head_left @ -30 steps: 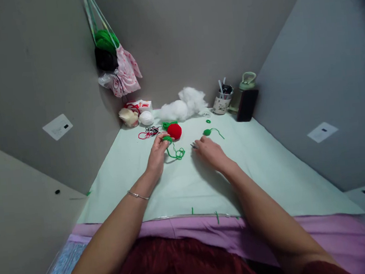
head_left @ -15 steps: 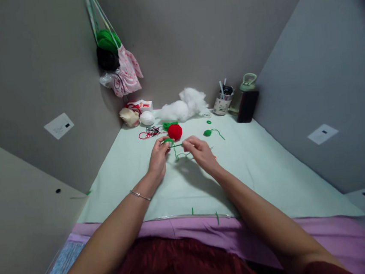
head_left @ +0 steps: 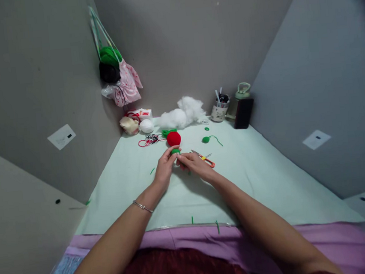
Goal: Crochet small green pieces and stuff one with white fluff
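Above the middle of the table, my left hand (head_left: pixel 165 166) is closed on a small round green crocheted piece (head_left: pixel 175 152). My right hand (head_left: pixel 193 164) meets it from the right, its thumb and fingers pinched together against the piece's lower edge. Whatever lies between those right fingertips is too small to make out. A bit of green yarn (head_left: pixel 189 173) shows under the right hand. Just behind the hands sits a red yarn ball (head_left: pixel 173 138). Scissors with orange handles (head_left: pixel 208 161) lie right beside my right hand.
White stuffing (head_left: pixel 180 114) lies along the back wall, left of a pen cup (head_left: pixel 220 109), a bottle (head_left: pixel 241 90) and a dark phone (head_left: pixel 244 114). A small green ball with a tail (head_left: pixel 205 140) rests back right. Tangled yarn (head_left: pixel 150 140) lies back left; green snippets (head_left: pixel 217 227) near the front.
My right hand has come in from the right to touch the green piece; the straight green strand between the hands no longer shows. The scissors are now uncovered. The view has tilted slightly upward.
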Action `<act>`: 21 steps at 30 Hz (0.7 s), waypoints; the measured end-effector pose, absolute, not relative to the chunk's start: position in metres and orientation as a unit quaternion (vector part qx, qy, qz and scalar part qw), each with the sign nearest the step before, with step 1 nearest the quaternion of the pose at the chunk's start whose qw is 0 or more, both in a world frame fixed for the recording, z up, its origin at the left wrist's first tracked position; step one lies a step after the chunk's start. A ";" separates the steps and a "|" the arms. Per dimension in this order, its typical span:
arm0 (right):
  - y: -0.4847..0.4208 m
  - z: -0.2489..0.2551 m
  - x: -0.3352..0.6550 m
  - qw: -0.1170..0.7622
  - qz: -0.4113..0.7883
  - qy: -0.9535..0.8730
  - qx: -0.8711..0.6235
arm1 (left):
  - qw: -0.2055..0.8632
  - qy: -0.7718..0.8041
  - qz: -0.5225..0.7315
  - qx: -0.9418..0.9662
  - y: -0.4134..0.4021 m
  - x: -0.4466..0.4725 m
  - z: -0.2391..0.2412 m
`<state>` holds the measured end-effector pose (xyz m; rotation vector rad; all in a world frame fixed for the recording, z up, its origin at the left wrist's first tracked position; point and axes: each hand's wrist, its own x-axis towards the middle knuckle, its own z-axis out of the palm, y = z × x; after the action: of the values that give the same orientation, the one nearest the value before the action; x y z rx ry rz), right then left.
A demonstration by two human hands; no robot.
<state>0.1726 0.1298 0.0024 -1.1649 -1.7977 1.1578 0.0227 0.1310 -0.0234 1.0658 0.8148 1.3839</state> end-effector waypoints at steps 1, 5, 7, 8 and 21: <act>0.130 0.002 0.172 0.350 0.440 -0.689 -0.458 | 0.571 0.347 0.585 0.459 0.131 0.023 -0.024; 0.132 0.001 0.171 0.372 0.415 -0.672 -0.487 | 0.588 0.334 0.576 0.460 0.133 0.023 -0.027; 0.133 0.001 0.172 0.373 0.403 -0.671 -0.498 | 0.599 0.330 0.570 0.456 0.133 0.024 -0.028; 0.134 0.002 0.173 0.371 0.396 -0.672 -0.503 | 0.605 0.329 0.566 0.453 0.133 0.023 -0.029; 0.124 0.011 0.171 0.283 0.278 -0.769 -0.501 | 0.588 0.378 0.578 0.420 0.141 0.019 -0.035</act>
<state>0.1712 0.1244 0.0108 -1.3419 -2.0586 0.7454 0.0193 0.1406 -0.0354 0.9783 0.8816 1.3465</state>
